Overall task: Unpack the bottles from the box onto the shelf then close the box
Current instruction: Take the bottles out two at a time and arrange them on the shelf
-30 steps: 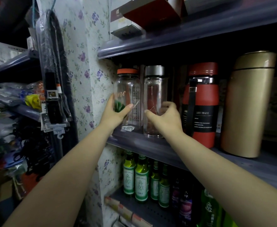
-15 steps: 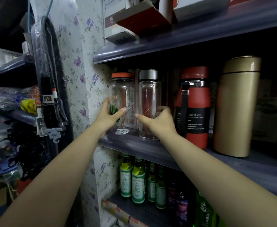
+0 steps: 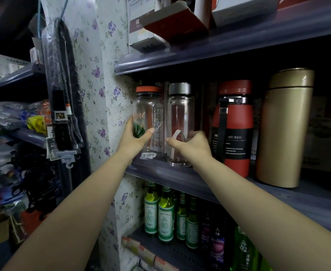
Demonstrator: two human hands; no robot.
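Both clear bottles are standing upright on the shelf [image 3: 160, 173], left of the red flask [image 3: 232, 130] reading "LOVE TO LIVE". The left hand [image 3: 133, 140] is gripping the orange-capped bottle [image 3: 148, 118]; the right hand [image 3: 192, 146], fingers [image 3: 197, 133] curled, is gripping the silver-capped bottle [image 3: 179, 122] beside that flask. The box is not showing.

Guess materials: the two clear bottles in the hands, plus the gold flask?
Orange-capped bottle: clear glass or hard plastic, see-through, printed lettering; can't tell which. Silver-capped bottle: same clear look, brushed metal-looking lid. Gold flask: likely metal, satin gold with soft highlights.
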